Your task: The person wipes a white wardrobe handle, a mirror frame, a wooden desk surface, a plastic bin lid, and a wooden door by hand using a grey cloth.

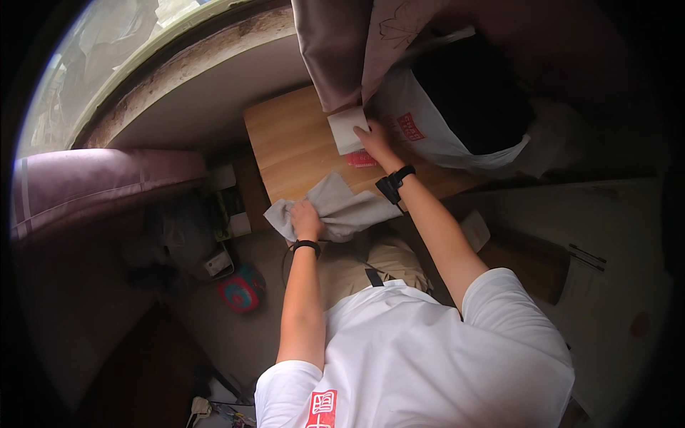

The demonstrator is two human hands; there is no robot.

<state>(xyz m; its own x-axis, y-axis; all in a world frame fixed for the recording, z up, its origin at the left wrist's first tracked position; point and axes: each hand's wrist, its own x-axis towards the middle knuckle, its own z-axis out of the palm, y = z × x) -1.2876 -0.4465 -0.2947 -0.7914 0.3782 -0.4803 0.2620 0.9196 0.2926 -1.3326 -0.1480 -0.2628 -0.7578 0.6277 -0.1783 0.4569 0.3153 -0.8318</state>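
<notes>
My left hand (307, 220) grips a crumpled light-grey cloth (341, 207) at the near edge of a wooden tabletop (285, 139). The cloth spreads to the right and hangs partly over that edge. Farther off, my right hand (375, 143) holds a flat white square piece (347, 129) by its right side, thumb on top. Its exact kind does not show. Just below this white piece, a small red and white packet (362, 158) lies on the wood.
A white plastic bag (435, 128) with a large black item (471, 93) stands right of my right hand. Curtains (332, 50) hang at the back over the tabletop. On the floor at left lies a red and blue object (241, 291). A pink padded edge (107, 185) juts in below the window.
</notes>
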